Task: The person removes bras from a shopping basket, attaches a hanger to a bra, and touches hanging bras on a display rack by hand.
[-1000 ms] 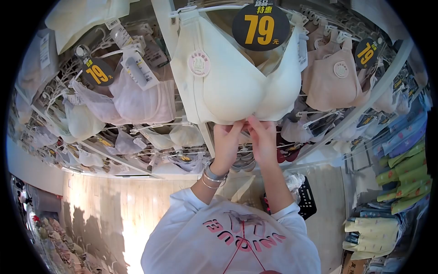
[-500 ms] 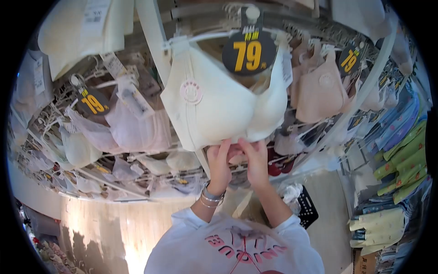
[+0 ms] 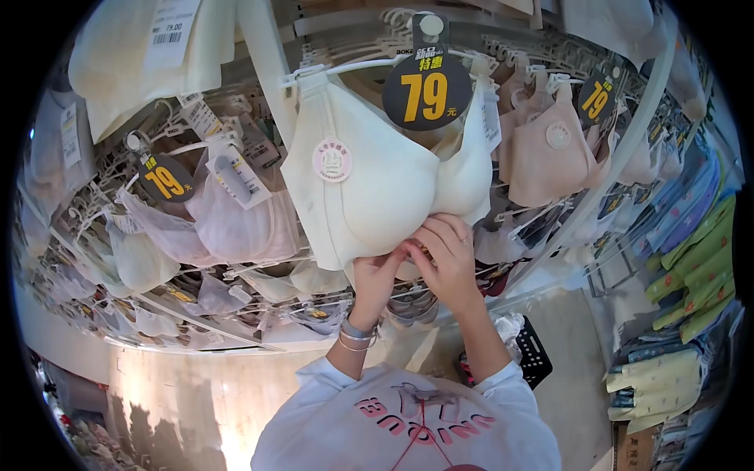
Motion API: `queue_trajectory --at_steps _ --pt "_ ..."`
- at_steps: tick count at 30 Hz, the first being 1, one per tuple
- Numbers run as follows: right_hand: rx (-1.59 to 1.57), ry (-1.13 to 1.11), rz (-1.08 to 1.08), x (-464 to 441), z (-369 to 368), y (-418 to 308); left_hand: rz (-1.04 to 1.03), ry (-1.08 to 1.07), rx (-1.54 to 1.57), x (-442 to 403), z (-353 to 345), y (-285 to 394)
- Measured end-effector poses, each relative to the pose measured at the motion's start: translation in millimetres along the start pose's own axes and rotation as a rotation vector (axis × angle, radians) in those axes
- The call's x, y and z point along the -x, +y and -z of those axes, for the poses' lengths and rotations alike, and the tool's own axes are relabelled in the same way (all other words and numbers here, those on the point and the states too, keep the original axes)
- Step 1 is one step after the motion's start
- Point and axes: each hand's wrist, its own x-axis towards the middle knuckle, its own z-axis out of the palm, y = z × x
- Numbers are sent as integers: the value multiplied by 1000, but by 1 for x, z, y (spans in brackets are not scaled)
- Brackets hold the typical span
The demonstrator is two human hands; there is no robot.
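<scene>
A white bra hangs from a white hanger at the front of the rack, with a round pink-and-white sticker on its left side. A black tag reading 79 hangs over its top. My left hand is closed at the bra's lower edge, fingertips pinched and partly hidden beneath it. Close beside it, my right hand has its fingers bent against the lower edge below the middle of the bra, the thumb touching the left fingertips.
Lilac bras hang to the left and beige ones to the right, behind white rails. A black basket holding something white stands on the wooden floor. Green garments hang at the far right.
The rack and bra appear lower than a second ago as the view shifted. My right hand's fingers have moved up onto the bra's front, and the two hands now sit at a slant.
</scene>
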Motion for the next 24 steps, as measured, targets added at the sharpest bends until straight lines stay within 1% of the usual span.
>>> queue_trajectory --at_steps 2,4,7,10,14,17,20,23,24 --pt "-21 -87 -5 -1 4 1 -19 -35 -99 -3 9 -5" --pt "-66 -191 -35 -4 7 2 15 -41 -97 -4 8 -2" --pt "-6 -203 32 -9 9 -1 36 -77 -80 -1 11 -4" --pt "-42 -207 56 -4 4 -1 22 -90 -72 0 16 -8" --pt "-107 -241 29 2 -4 -12 -24 -118 -65 -1 14 -8" --pt "-89 -215 41 0 -8 -19 -106 -53 -199 -2 3 2" --pt "-105 -214 52 1 -12 -21 -259 -74 -419 -5 4 -6" --pt "-98 -229 53 2 -13 -22 -223 -144 -405 -3 11 -16" --pt "-88 -230 51 2 -11 -22 -170 -179 -380 -4 12 -12"
